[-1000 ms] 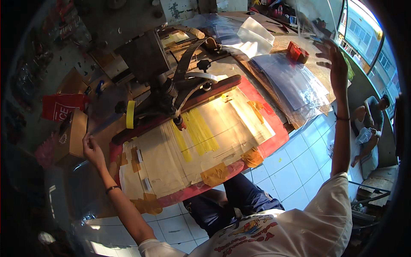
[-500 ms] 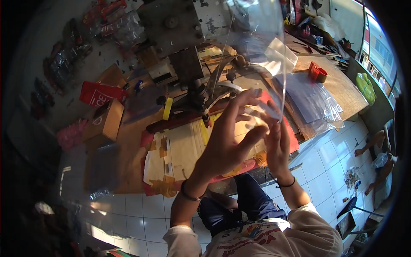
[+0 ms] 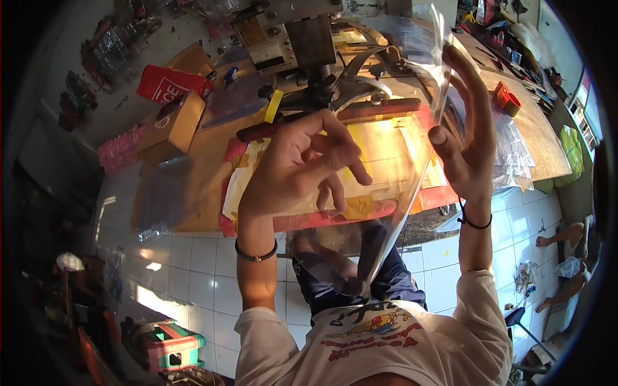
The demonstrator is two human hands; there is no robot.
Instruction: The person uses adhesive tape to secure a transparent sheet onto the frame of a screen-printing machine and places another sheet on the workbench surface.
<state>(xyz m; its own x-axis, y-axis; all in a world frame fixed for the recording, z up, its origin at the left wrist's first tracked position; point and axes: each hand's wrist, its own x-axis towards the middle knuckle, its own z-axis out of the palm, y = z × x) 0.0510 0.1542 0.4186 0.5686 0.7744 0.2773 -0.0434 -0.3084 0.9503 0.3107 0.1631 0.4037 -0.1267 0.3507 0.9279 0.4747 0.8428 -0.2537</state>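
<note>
A clear plastic sheet hangs upright in front of me, its bright edge slanting down towards my lap. My left hand is at its left side, with thumb and forefinger closed together on the thin film; the other fingers curl loosely. On the far side of the slanting edge, my right hand is open, fingers stretched upward and thumb apart, its fingertips by the sheet's upper part. Below both hands lies a work board with yellow tape and red borders. A machine head stands beyond it.
On the left of the wooden table are an open cardboard box, a red printed packet and a clear sheet. To the right are a red tape roll and stacked clear film. Another person's legs show at far right.
My hands have moved apart, the left one leftward and the right one up and rightward. The clear sheet has come down nearer my lap. My view has tilted down.
</note>
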